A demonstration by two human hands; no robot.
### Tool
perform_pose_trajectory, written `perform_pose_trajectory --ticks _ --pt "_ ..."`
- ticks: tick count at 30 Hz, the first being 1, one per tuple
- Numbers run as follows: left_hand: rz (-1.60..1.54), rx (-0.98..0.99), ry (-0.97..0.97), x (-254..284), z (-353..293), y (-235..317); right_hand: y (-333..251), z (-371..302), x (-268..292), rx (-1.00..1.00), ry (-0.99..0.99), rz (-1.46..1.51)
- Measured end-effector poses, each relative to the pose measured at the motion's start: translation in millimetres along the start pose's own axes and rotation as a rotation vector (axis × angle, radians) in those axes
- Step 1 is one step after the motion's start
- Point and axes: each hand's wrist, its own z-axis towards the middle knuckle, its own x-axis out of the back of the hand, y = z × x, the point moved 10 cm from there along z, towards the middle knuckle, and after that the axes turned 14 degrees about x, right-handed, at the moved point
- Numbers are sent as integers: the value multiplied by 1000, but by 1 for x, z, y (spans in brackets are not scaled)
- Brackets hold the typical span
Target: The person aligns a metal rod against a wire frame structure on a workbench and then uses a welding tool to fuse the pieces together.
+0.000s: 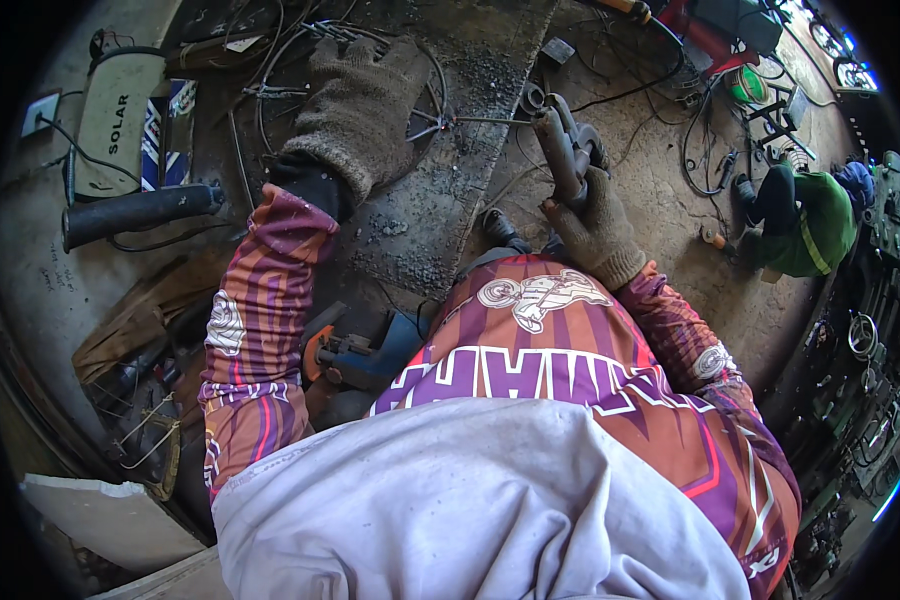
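Observation:
My left hand, in a grey-brown knit glove, lies back up over a round frame of thin metal rods on the dark work surface. Its fingers bend down over the frame, the tips mostly hidden. My right hand, in a like glove, is closed round a grey welding electrode holder. From the holder a thin electrode reaches left, its far end at a joint on the frame's right side. Loose dark grit lies on the surface around the frame.
A pale box and a dark cylinder are at left. Beside my left elbow sits a blue and orange tool. Cables trail at right, where a person in green crouches. A red machine is beyond.

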Motion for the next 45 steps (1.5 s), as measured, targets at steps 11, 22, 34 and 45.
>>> perform_pose_trajectory --ticks 11,22,34,45 --pt "74 -13 3 0 2 4 5 -1 -2 -35 14 56" --pt "38 4 27 -1 4 3 3 -2 0 -37 9 63" --pt "41 -14 -31 -2 3 3 7 -5 2 -44 18 49" --pt "-52 1 421 33 -17 8 11 6 94 -47 401 206"
